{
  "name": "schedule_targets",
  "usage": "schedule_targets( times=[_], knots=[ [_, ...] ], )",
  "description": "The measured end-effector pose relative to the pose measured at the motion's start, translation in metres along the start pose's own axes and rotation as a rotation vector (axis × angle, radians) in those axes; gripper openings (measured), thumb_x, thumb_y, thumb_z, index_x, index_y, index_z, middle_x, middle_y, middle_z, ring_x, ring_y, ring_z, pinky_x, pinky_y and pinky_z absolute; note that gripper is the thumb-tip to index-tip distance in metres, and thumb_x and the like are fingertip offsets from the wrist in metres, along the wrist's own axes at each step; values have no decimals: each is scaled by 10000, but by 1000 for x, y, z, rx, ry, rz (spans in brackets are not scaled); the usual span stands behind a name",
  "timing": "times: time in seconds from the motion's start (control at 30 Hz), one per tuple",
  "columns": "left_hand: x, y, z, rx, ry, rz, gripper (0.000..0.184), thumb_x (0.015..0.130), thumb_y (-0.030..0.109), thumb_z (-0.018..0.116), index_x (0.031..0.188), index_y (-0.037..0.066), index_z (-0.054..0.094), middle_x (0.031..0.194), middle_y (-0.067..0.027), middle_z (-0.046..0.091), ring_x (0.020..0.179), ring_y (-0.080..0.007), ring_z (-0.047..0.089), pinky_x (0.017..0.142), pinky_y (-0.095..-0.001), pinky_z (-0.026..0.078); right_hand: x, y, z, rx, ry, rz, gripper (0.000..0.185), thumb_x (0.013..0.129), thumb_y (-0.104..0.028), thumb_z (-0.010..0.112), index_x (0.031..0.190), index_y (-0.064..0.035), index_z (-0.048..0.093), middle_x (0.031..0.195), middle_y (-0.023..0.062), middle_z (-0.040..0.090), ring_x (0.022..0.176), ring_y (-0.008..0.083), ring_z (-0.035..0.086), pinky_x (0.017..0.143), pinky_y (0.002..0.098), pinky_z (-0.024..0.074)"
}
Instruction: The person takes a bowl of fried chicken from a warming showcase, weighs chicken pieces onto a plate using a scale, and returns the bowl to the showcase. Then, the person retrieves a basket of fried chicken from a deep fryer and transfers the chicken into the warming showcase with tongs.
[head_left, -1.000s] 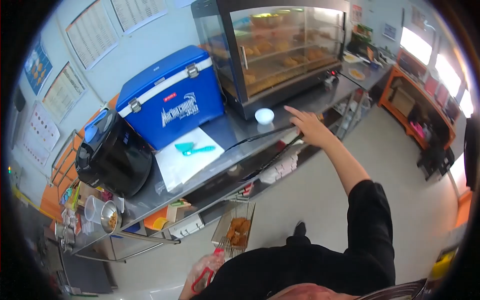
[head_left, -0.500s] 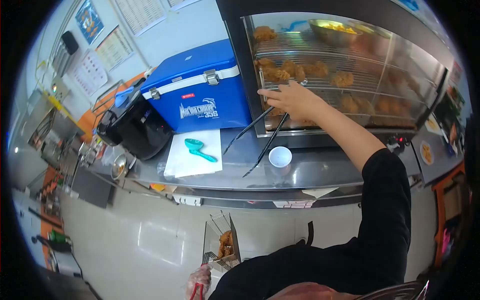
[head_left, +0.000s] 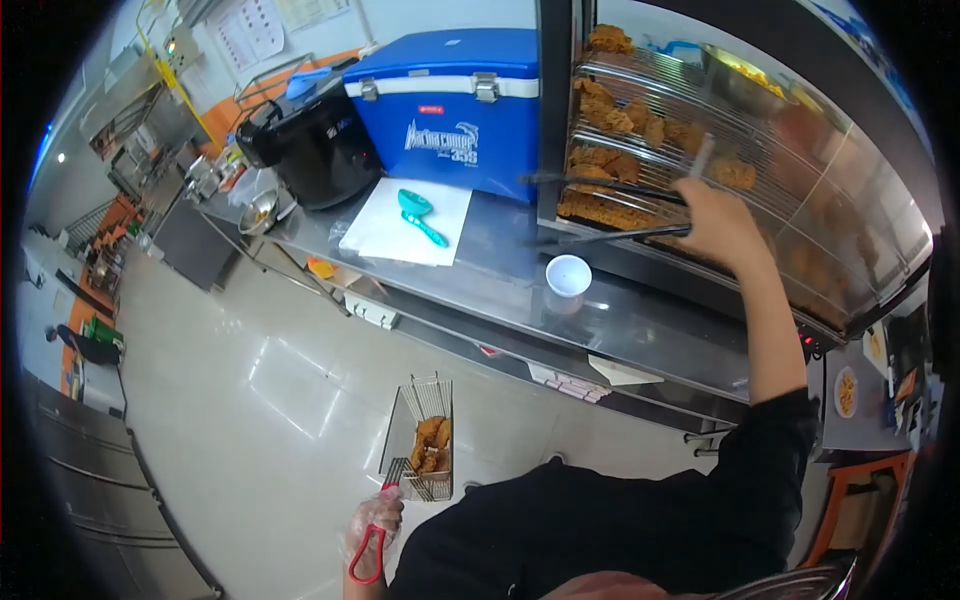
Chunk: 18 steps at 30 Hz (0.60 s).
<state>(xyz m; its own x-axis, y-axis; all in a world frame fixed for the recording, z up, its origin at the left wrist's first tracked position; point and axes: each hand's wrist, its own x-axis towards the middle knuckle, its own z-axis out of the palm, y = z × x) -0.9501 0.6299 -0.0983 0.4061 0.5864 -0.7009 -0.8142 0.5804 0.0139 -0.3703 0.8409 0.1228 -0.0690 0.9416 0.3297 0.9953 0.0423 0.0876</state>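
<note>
Nearest, in front of the blue cooler (head_left: pixel 450 130) and well apart from it, the left hand (head_left: pixel 374 525), in a clear plastic glove, has its grip wrapped around the red handle (head_left: pixel 381 556) of a wire basket (head_left: pixel 428 395). Brown fried pieces (head_left: pixel 431 445) lie in the basket, which is out over the floor on the cooler's near side.

Farther off, to the right of the cooler, the bare right hand (head_left: pixel 722 225) has its grip pinching the black tongs (head_left: pixel 640 235). Their two arms are spread and point toward the cooler, the blurred tips near its lower right corner. A pale door handle (head_left: pixel 704 158) shows just beside the hand; I cannot tell whether they touch.

The metal desk (head_left: pixel 640 330) runs beneath the cooler. On it, a white cup (head_left: pixel 569 276) stands in front and to the right of the cooler, and a teal scoop (head_left: pixel 418 212) lies on white paper (head_left: pixel 375 230) directly in front. A black cooker (head_left: pixel 325 150) is just left of the cooler, with a small steel bowl (head_left: pixel 258 215) beyond it.

Right of the cooler rises the display cabinet (head_left: pixel 552 110), its racks holding more fried chunks (head_left: pixel 605 165). Far left of the cooler, another person (head_left: pixel 90 345) is partly visible.
</note>
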Motion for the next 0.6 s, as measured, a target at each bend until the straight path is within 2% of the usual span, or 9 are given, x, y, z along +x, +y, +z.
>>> schedule_targets(
  times=[0.07, 0.2, 0.27, 0.3, 0.37, 0.53, 0.6],
  knots=[
    [-5, -1, -8, -18, -1, -1, 97, 968, -2, 437, 1060, -18, 461, 672, 17, 398, 491, -38, 363, 392, -190, 304, -27, -10, -32, 250, -43, 132, 661, 674, -390, 823, 1199, -82, 564, 1126, 134, 666, 965, 302, 677, 815, 392, 527],
    [-9, 1, -20, -32, 9, 1, 104, 968, -1, 437, 1068, -18, 460, 673, 16, 398, 491, -38, 364, 392, -190, 303, -51, 8, -66, 214, 137, 166, 656, 741, -452, 768, 1275, -136, 555, 1167, 122, 661, 955, 297, 683, 816, 387, 524],
    [-13, 4, -28, -24, 24, -4, 108, 969, -1, 437, 1073, -18, 459, 673, 16, 398, 491, -38, 365, 391, -190, 303, -52, 7, -88, 29, 256, 365, 629, 803, -480, 702, 1321, -162, 541, 1175, 102, 659, 988, 301, 673, 828, 407, 528],
    [-14, 4, -32, -24, 30, -9, 110, 969, -1, 437, 1075, -18, 458, 673, 15, 398, 491, -38, 365, 391, -190, 303, -47, 7, -93, 26, 262, 372, 629, 803, -480, 702, 1321, -162, 541, 1175, 102, 659, 988, 301, 673, 828, 407, 528],
    [-15, 6, -36, -17, 34, -14, 113, 969, -1, 436, 1079, -19, 458, 673, 15, 398, 491, -38, 365, 391, -190, 303, -29, 12, -100, -420, 298, 430, 621, 827, -501, 665, 1342, -177, 541, 1188, 105, 651, 1020, 305, 659, 844, 426, 533],
    [-21, 10, -43, -7, 38, -23, 123, 970, 0, 436, 1089, -19, 456, 674, 13, 398, 491, -38, 366, 390, -190, 302, 38, 4, -94, -437, 259, 468, 569, 832, -470, 664, 1314, -180, 578, 1192, 128, 649, 1048, 310, 646, 858, 461, 532],
    [-23, 10, -43, -10, 31, -23, 126, 970, 1, 436, 1093, -19, 455, 674, 13, 399, 491, -38, 366, 390, -189, 302, 50, 1, -97, -387, 195, 453, 529, 821, -479, 672, 1254, -179, 632, 1141, 137, 673, 1047, 312, 648, 865, 457, 528]
  ],
)
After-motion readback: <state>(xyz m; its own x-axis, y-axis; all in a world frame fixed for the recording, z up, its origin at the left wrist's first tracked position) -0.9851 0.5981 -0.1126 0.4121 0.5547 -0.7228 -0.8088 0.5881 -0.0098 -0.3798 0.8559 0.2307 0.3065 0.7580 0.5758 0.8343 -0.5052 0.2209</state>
